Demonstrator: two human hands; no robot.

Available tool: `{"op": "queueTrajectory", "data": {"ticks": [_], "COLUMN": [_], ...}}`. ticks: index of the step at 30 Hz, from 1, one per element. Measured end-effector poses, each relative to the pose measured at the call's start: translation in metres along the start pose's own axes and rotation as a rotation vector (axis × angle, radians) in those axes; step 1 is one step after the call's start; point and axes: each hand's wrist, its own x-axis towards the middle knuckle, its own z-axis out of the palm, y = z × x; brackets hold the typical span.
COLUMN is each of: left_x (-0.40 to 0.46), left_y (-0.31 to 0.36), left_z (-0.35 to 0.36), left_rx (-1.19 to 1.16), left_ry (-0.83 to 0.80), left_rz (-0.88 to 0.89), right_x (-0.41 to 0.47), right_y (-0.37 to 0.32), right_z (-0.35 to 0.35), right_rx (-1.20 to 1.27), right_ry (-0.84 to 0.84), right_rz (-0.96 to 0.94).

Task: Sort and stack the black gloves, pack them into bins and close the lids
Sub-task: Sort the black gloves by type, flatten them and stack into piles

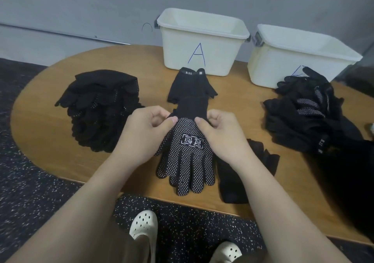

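— What have the hands got hold of?

— One dotted glove (187, 157), lying palm-up in the middle of the table (46, 141), fingers pointing toward the near edge. The left hand (144, 130) pinches it at the left of the wrist with thumb and curled fingers; the right hand (219, 130) pinches the other side the same way.

— And the cuff?

— The plain black cuff runs away from the person and overlaps a fingerless glove (191, 84) marked 5.11, which lies just in front of bin A (202, 40).

— Where are the rest of the gloves?

— A stack of dotted gloves (101, 111) sits to the left, well apart from the bins. To the right is a looser heap of gloves (303, 113), touching the front of the second bin (299, 56) and covering part of its letter. Another dark glove (242, 173) lies partly under the right wrist.

— The bins?

— Both white, open at the top, standing at the back of the table against the wall.
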Motion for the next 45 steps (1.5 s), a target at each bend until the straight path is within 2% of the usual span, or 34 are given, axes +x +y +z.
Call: {"op": "queueTrajectory", "data": {"ticks": [6, 19, 27, 31, 33, 35, 39, 42, 45], "left_x": [0.006, 0.011, 0.0, -0.007, -0.011, -0.016, -0.026, -0.033, -0.039], "left_y": [-0.008, -0.016, -0.012, -0.01, -0.009, -0.009, -0.01, -0.011, -0.007], "left_z": [0.006, 0.011, 0.001, -0.003, -0.006, -0.008, -0.014, -0.017, -0.02], "left_rx": [0.19, 0.329, 0.355, 0.375, 0.373, 0.391, 0.446, 0.513, 0.586], "left_ry": [0.062, 0.1, -0.001, -0.012, -0.013, -0.011, 0.025, 0.043, 0.072], "left_rz": [0.041, 0.067, 0.072, 0.074, 0.067, 0.066, 0.056, 0.055, 0.071], "right_x": [0.007, 0.014, 0.012, 0.011, 0.009, 0.006, 0.002, 0.001, -0.001], "right_y": [0.005, 0.016, 0.019, 0.015, 0.011, 0.007, 0.004, 0.007, 0.011], "right_z": [0.004, 0.011, 0.01, 0.009, 0.009, 0.01, 0.009, 0.011, 0.015], "right_rx": [-0.286, -0.543, -0.685, -0.718, -0.714, -0.703, -0.659, -0.724, -0.809], "right_ry": [0.075, 0.182, 0.22, 0.24, 0.163, 0.009, -0.315, -0.428, -0.462], "right_rz": [-0.012, -0.037, -0.05, -0.164, -0.263, -0.33, -0.269, -0.233, -0.235]}}
